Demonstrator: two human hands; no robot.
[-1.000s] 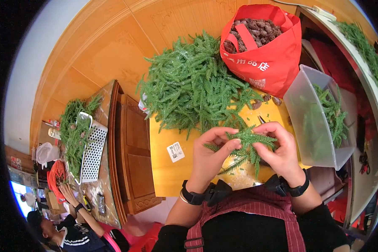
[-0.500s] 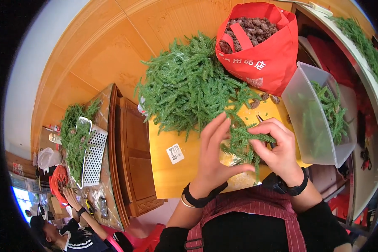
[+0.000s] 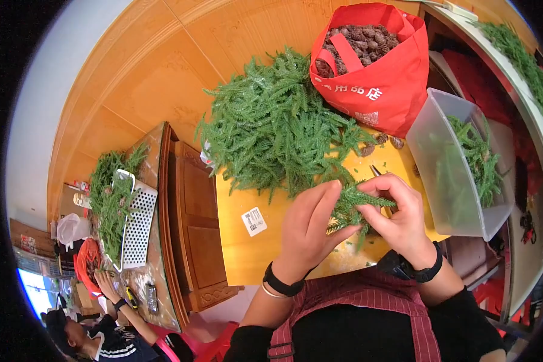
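Over the yellow tabletop (image 3: 241,256), my two hands hold a small bunch of green artificial pine sprigs (image 3: 350,208). My left hand (image 3: 304,232) curls round its left side, with the thumb below. On the other side, thumb and fingertips of my right hand (image 3: 404,217) pinch the sprigs. A dark pointed tool (image 3: 375,171) lies partly hidden behind my right hand. Just beyond my hands, a large heap of green pine sprigs (image 3: 271,120) spreads over the table. Bits of green lie below my hands.
A red bag (image 3: 398,99) of pine cones (image 3: 362,45) stands behind, with loose cones (image 3: 368,149) before it. To the right sits a translucent bin (image 3: 431,187) holding sprigs. At far left, another person (image 3: 96,332) works beside a white perforated basket (image 3: 140,226). A white label (image 3: 254,221) lies nearby.
My left hand has gone from spread fingers beside the sprigs to closing round them. The bunch is gathered more tightly between both hands; my right hand keeps its pinch.
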